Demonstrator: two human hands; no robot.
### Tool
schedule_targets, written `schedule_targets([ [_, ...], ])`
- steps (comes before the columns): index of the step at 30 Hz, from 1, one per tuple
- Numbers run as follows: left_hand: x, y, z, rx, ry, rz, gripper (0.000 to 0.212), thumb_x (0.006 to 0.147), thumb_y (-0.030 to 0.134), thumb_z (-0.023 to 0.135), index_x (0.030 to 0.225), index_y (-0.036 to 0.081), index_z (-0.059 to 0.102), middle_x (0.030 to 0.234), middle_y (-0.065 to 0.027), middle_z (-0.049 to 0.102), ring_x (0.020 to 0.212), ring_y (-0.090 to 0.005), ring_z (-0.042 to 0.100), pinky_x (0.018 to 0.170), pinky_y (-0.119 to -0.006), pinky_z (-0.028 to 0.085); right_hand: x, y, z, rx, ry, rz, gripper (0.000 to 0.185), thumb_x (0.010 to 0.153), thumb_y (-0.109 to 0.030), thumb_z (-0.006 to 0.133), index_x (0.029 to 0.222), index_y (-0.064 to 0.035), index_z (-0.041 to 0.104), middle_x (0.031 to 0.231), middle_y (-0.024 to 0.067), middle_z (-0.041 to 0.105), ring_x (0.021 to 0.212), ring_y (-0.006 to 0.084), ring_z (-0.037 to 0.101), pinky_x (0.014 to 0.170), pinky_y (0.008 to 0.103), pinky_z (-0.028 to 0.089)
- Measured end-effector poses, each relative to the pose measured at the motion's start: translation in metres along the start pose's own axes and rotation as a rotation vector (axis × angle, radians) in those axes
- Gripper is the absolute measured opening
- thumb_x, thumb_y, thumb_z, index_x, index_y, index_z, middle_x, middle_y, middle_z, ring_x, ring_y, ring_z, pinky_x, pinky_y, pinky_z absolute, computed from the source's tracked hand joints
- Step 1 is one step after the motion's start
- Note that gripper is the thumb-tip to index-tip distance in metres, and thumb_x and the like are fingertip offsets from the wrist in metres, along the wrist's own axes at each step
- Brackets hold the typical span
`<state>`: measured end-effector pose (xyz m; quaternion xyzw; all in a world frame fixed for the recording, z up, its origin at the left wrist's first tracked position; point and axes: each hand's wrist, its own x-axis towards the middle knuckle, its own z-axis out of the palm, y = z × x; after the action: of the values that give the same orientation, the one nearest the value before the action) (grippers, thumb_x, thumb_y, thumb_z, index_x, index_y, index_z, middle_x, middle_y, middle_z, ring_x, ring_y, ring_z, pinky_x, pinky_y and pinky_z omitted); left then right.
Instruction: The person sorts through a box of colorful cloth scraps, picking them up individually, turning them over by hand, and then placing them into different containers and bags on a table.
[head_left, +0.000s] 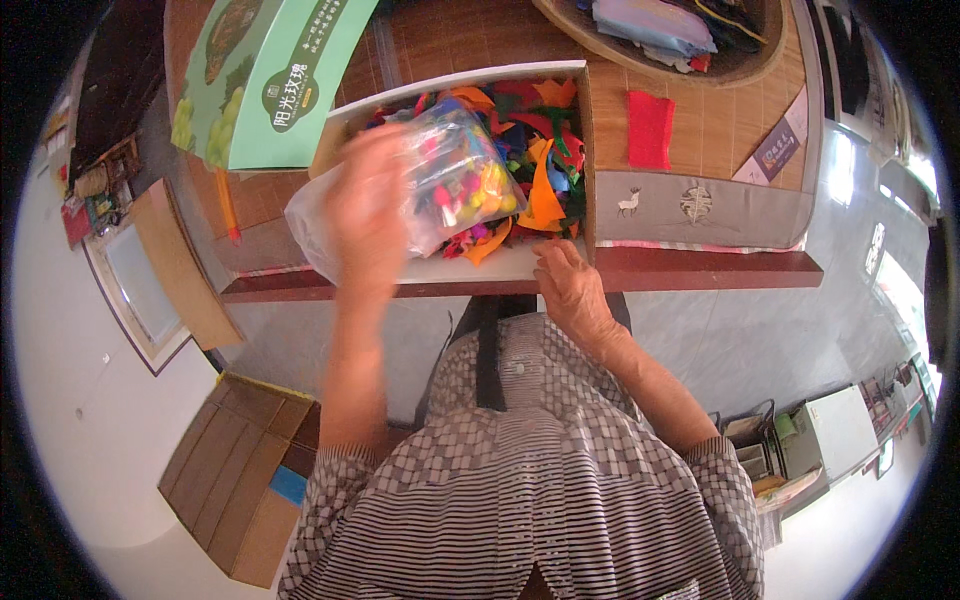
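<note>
My left hand, blurred by motion, holds a clear plastic bag over the left part of an open cardboard box. Small round pieces in yellow, pink and other colours show through the bag. Beneath it, the box contains many cloth or felt scraps in orange, green, red and blue. At the box's near edge is my right hand, its fingers bent over the pale near wall. Whether those fingers grip the wall is hard to tell.
A green printed carton stands left of the box, beside an orange stick-like item. To the right lie a red cloth piece and a printed card. Behind is a round basket. A brown cardboard box sits lower left.
</note>
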<state>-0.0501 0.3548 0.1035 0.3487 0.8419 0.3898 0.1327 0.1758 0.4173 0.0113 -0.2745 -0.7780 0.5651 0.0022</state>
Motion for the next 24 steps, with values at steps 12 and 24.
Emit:
schedule_targets([
  [12, 0.034, -0.052, 0.132, 0.178, -0.545, -0.130, 0.016, 0.075, 0.008, 0.059, 0.088, 0.000, 0.060, 0.080, -0.0174, 0.062, 0.073, -0.0325, 0.061, 0.070, -0.034, 0.049, -0.006, -0.005, -0.015, 0.145, 0.054, 0.046, 0.023, 0.077, 0.002, 0.052, 0.100, -0.0011, 0.050, 0.089, 0.0189, 0.055, 0.078, 0.0394, 0.056, 0.063, 0.0418, 0.048],
  [24, -0.013, -0.020, 0.055, -0.949, -0.347, -0.948, 0.019, 0.084, 0.007, 0.059, 0.101, -0.001, 0.059, 0.087, -0.0054, 0.061, 0.070, -0.0125, 0.060, 0.066, -0.023, 0.050, 0.024, -0.017, -0.028, 1.358, -0.047, 0.593, 0.033, 0.089, -0.019, 0.055, 0.117, -0.0021, 0.050, 0.108, 0.0080, 0.059, 0.089, 0.0151, 0.060, 0.078, 0.0291, 0.050],
])
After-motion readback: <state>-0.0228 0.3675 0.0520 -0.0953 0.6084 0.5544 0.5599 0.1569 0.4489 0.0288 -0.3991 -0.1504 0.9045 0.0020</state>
